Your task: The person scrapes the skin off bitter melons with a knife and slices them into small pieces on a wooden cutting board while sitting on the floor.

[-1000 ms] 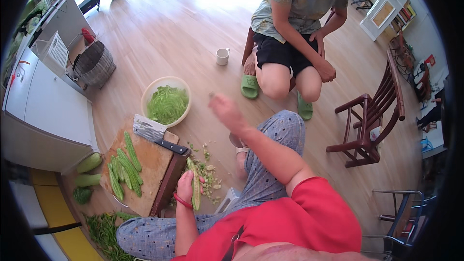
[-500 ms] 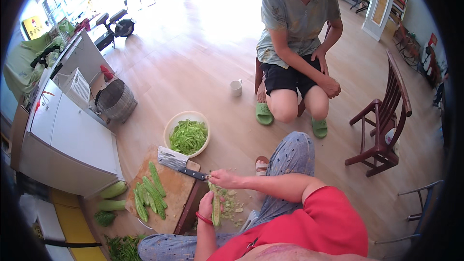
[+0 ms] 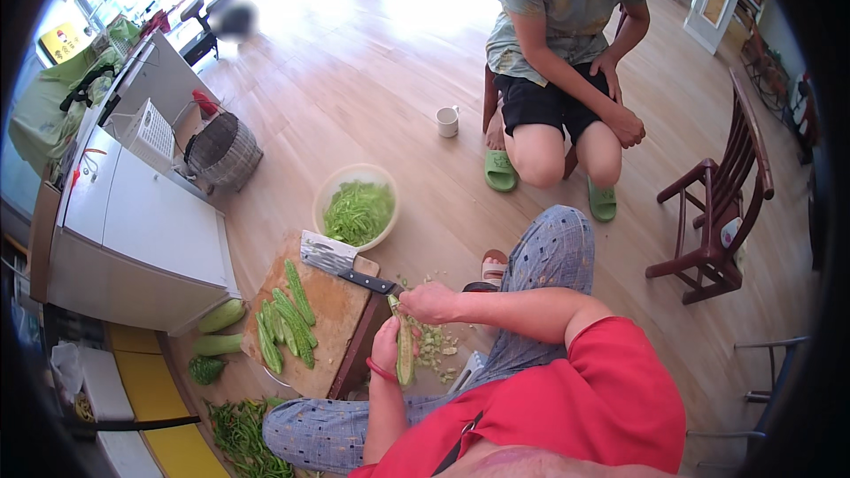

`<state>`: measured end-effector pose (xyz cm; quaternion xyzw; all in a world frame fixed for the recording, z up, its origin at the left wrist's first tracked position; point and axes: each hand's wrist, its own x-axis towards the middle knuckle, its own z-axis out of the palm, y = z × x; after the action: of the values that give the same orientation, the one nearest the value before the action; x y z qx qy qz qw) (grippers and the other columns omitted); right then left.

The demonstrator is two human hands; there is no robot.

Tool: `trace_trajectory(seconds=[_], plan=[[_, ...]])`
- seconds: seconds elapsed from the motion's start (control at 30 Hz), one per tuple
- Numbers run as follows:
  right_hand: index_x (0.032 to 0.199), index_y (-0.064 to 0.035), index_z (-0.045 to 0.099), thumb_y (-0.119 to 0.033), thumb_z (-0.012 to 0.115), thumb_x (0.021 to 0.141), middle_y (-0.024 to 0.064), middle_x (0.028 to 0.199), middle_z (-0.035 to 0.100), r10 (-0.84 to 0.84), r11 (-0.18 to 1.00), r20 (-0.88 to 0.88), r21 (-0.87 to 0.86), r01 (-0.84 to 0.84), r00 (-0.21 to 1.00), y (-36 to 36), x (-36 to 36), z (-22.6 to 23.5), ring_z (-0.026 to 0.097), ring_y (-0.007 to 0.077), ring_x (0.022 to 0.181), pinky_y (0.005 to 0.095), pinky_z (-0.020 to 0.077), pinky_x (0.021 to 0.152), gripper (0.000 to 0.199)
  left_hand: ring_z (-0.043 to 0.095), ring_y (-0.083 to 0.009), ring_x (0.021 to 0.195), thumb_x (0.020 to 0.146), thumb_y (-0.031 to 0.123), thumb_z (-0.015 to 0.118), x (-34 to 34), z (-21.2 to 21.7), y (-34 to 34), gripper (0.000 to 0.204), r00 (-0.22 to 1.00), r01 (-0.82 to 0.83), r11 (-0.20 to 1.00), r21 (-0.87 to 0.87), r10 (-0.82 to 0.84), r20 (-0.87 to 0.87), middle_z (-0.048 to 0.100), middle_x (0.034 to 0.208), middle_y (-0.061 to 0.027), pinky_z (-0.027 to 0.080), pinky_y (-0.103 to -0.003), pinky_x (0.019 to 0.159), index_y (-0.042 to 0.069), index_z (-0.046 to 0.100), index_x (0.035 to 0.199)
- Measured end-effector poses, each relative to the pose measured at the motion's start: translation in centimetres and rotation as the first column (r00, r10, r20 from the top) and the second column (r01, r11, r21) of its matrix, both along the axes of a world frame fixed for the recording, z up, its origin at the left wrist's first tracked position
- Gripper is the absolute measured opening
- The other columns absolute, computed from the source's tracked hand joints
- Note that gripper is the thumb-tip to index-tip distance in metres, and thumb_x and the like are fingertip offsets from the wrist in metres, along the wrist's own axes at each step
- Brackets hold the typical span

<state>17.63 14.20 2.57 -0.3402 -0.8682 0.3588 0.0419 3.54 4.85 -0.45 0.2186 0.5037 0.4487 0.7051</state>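
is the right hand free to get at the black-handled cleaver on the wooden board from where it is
Probably yes. The right hand sits just beside the black handle of the steel cleaver on the wooden chopping board, nothing between them, though it is now touching the long green gourd half held by the left hand.

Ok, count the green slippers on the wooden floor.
2. Both are on the feet of the seated person opposite: one green slipper on the picture's left, the other green slipper to its right. None seems hidden.
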Motion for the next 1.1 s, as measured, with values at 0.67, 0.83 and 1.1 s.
trace_trajectory(seconds=[0.67, 0.83, 1.1], plan=[[0.075, -0.0013, 0.055, -0.031, 0.044, 0.083, 0.0188, 0.064, 0.058, 0.002, 0.997, 0.049, 0.082, -0.006, 0.999, 0.0, 0.0, -0.9, 0.059, 0.035, 0.064, 0.0446, 0.0455, 0.057, 0.032, 0.049, -0.0152, 0.039, 0.091, 0.026, 0.03, 0.4, 0.4, 0.2, 0.027, 0.999, -0.014, 1.0, -0.001, 0.015, 0.03, 0.055, 0.065, -0.0095, 0.042, -0.025, 0.037, 0.005, 0.046, 0.096], [0.078, -0.0046, 0.056, -0.025, 0.046, 0.08, 0.0177, 0.072, 0.059, 0.009, 0.994, 0.042, 0.106, -0.013, 0.999, 0.7, -1.2, -2.1, 0.059, 0.0334, 0.07, 0.042, 0.0456, 0.06, 0.023, 0.049, -0.0142, 0.041, 0.091, 0.028, 0.029, -0.1, 1.4, -0.4, 0.03, 0.999, -0.044, 0.999, -0.016, 0.045, 0.015, 0.055, 0.066, -0.008, 0.041, -0.024, 0.037, 0.005, 0.048, 0.095], [0.083, -0.0026, 0.052, -0.016, 0.043, 0.079, 0.0174, 0.073, 0.059, 0.045, 0.981, 0.106, 0.183, -0.064, 0.993, 0.5, -1.2, -0.7, 0.059, 0.0344, 0.068, 0.0437, 0.0453, 0.059, 0.017, 0.048, -0.0133, 0.042, 0.091, 0.027, 0.032, -0.7, 0.0, -1.9, 0.026, 0.986, -0.022, 0.989, 0.143, 0.046, -0.161, 0.054, 0.064, -0.0065, 0.039, -0.024, 0.038, 0.006, 0.048, 0.091]])
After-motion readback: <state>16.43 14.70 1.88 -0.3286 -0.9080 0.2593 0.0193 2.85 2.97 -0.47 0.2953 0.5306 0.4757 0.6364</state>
